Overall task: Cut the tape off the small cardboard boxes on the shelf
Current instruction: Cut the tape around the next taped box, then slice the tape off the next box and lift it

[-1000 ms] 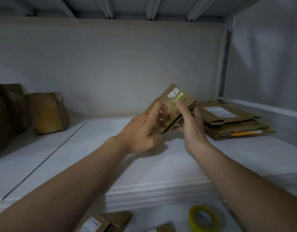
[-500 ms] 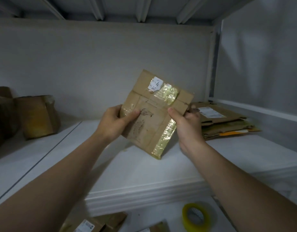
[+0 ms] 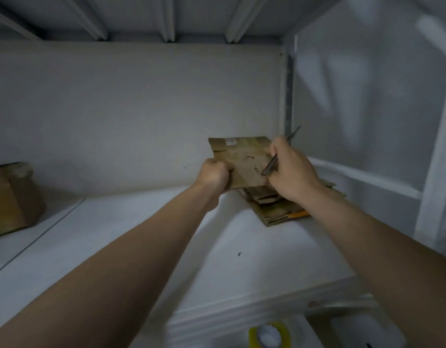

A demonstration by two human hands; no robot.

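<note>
I see both hands holding a flattened cardboard box (image 3: pixel 242 163) just right of the frame's centre, raised clear of the white shelf (image 3: pixel 141 234). The left hand (image 3: pixel 214 175) is curled tight round the box's 8 o'clock corner. The right hand (image 3: pixel 289 172), at its 3 o'clock edge, is closed round a slim dark tool (image 3: pixel 269 168). The tool's lower tip lies over the cardboard and its other end points to 1 o'clock. Yellowish tape (image 3: pixel 249 142) runs along the box's top edge. A stack of flattened boxes (image 3: pixel 274 209) lies on the shelf at 5 o'clock from it. A brown carton (image 3: pixel 13 199) stands at the frame's 9 o'clock, a yellow tape roll (image 3: pixel 268 336) at 6 o'clock.
</note>
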